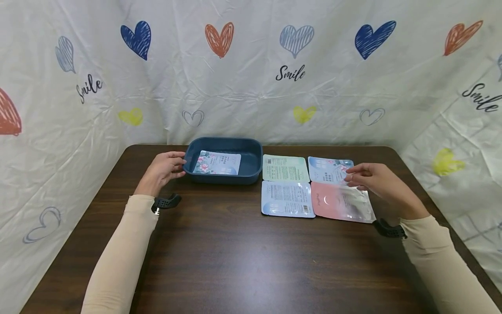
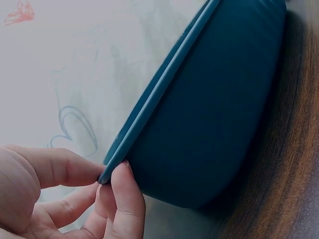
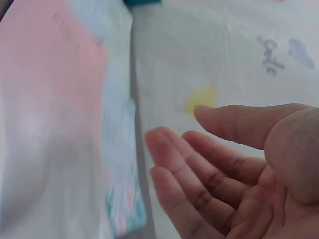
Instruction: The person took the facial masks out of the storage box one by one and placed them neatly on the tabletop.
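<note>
My left hand [image 1: 164,169] pinches the left end of a dark blue plastic basin [image 1: 223,179]. In the left wrist view, thumb and fingertips meet on the basin's rim [image 2: 144,110]. A pale blue flowered sheet mask packet [image 1: 219,163] lies flat inside. Over the right-hand packets my right hand [image 1: 372,178] hovers with loosely bent fingers, nothing between them. Beneath and beside it lie a blue flowered packet [image 1: 327,169], partly covered by the fingers, and a shiny pink packet [image 1: 339,201]. A green packet [image 1: 285,168] and a light blue one [image 1: 287,199] adjoin them on the left.
Everything stands on a dark brown wooden table [image 1: 235,261]. A white cloth [image 1: 251,87] printed with hearts and "Smile" hangs along the back and both sides. Black bands circle both wrists.
</note>
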`<state>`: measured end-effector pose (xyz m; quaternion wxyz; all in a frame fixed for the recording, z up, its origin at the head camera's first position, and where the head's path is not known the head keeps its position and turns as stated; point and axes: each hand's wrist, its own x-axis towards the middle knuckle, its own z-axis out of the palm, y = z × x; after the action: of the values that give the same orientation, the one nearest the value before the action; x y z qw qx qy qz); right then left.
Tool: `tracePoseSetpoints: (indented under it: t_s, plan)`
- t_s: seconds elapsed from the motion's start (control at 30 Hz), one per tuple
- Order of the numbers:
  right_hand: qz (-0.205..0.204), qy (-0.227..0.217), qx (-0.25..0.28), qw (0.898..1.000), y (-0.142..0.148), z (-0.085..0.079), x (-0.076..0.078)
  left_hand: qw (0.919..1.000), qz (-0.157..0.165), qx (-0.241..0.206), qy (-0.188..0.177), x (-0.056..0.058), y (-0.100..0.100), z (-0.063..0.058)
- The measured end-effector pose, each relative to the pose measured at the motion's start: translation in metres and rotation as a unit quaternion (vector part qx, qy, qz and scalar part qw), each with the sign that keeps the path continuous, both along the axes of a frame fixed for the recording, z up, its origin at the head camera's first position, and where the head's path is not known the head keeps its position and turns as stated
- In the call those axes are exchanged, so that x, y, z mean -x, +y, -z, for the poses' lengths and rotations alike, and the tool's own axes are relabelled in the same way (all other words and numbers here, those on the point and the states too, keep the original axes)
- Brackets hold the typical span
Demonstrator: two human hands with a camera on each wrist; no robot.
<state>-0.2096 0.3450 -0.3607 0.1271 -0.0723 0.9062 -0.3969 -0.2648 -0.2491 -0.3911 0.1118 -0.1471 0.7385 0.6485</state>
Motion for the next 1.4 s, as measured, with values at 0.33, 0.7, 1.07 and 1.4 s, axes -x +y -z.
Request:
tracePoseSetpoints:
  t_s: [0.33, 0.7, 1.07, 1.4]
  plan:
    - [-0.018, 0.001, 0.118, 0.993, -0.063, -0.017, 0.018, 1.0000, -0.004, -0.002, 0.000, 0.001, -0.001, 0.003]
    - [-0.024, -0.018, 0.177, 0.984, -0.128, -0.024, 0.037, 1.0000, -0.004, -0.005, 0.005, 0.002, -0.001, 0.004]
    - [-0.049, -0.040, 0.225, 0.972, -0.187, -0.017, 0.064, 1.0000, -0.001, -0.005, 0.002, 0.000, -0.001, 0.002]
    - [-0.062, -0.068, 0.250, 0.964, -0.226, -0.017, 0.076, 0.9999, -0.004, -0.014, 0.000, 0.000, 0.000, 0.002]
